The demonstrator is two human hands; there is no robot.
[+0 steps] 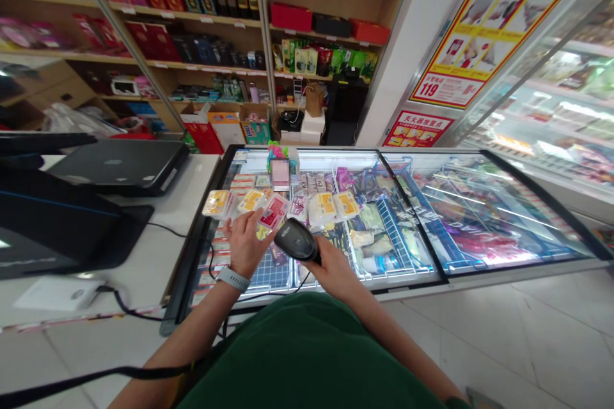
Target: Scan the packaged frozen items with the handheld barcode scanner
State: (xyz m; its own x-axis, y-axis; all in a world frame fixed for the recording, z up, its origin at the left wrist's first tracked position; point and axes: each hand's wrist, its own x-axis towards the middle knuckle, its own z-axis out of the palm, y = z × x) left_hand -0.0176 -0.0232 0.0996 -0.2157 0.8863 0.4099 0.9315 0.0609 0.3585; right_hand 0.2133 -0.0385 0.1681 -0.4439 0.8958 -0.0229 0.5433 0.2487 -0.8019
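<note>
My right hand (330, 268) is wrapped round the handle of a black barcode scanner (296, 239), whose head points left over the glass lid. Beside it, my left hand (247, 243), with a watch (233, 279) on the wrist, grips the near-left edge of a clear plastic pack with a red label (274, 211) between thumb and fingers. Yellow-labelled packs lie around it: one at the far left (218, 203), one just behind my left fingers (251, 200), and two on the right (324, 207) (347, 204). A small purple-and-white pack (298, 206) sits between them.
Underneath is a glass-topped chest freezer (407, 268) full of bagged goods. A clear tub with colourful items (278, 152) and a small card (281, 174) stand at its back edge. On the left, a white counter (196, 182) carries black equipment (125, 163). The scanner cable (268, 296) trails leftward.
</note>
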